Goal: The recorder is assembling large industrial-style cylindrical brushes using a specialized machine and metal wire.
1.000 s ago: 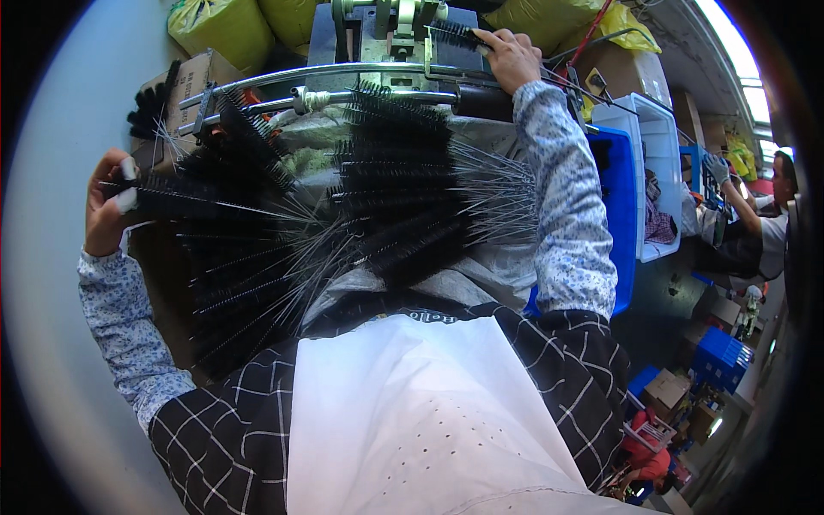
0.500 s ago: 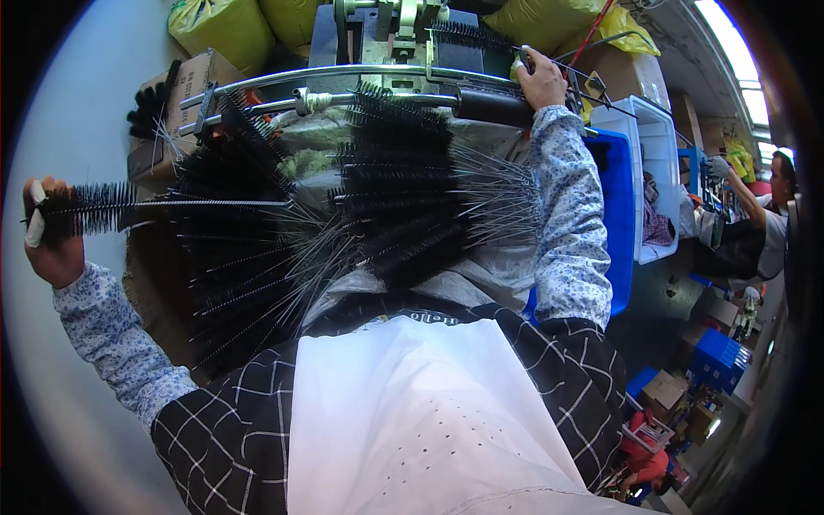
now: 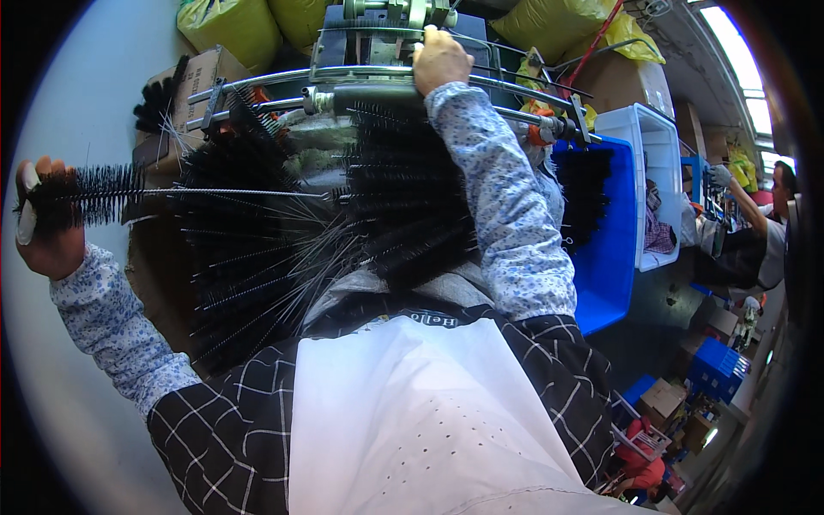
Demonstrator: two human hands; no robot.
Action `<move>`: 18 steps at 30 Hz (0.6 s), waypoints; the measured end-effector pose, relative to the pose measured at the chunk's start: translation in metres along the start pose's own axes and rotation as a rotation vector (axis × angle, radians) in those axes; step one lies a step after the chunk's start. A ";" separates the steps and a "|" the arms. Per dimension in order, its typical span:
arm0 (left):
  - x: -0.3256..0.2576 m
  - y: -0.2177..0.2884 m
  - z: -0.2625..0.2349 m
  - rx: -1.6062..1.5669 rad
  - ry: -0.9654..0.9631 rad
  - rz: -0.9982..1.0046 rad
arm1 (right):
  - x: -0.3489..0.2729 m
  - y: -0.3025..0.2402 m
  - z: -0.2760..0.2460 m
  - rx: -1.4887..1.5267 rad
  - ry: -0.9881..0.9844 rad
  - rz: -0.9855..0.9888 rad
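Note:
At the far left my left hand is closed round the bristle end of a black twisted-wire brush. Its bare wire stem points right, toward the middle. My right hand grips the sliding frame of a metal machine, its fingers curled over the frame's upper bar; exactly what lies under them is hidden. Just below that hand, a dark sleeve sits on the lower rail. A fan of black wire brushes and a second pile of brushes lie before me, partly behind my right forearm.
Two metal rails cross ahead. To the right stand a blue bin holding black brushes and a white bin. Yellow sacks are at the back. A cardboard box stands left; another person works far right.
My right hand has moved left along the rails, and the frame and dark sleeve have slid left with it. My forearm now covers the pile's wire ends. The left hand still holds its brush.

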State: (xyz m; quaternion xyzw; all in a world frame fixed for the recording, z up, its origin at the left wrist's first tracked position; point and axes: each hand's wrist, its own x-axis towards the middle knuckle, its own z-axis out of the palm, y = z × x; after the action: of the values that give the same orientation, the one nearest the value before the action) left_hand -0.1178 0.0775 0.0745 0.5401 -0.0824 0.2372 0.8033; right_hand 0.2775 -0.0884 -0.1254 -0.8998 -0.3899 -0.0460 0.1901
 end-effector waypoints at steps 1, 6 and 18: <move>0.007 -0.004 0.001 -0.031 -0.053 -0.005 | 0.001 0.002 -0.002 -0.047 -0.026 0.005; -0.003 0.010 -0.004 -0.015 -0.016 0.035 | 0.000 0.008 0.000 -0.022 -0.053 -0.072; -0.040 0.026 -0.065 0.186 0.292 0.079 | 0.018 0.162 -0.047 0.029 -0.103 -0.045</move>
State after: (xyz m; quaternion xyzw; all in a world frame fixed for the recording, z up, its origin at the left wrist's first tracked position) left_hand -0.1732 0.1328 0.0542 0.5682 0.0364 0.3513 0.7433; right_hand 0.4091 -0.1952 -0.1274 -0.8893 -0.4198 0.0016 0.1816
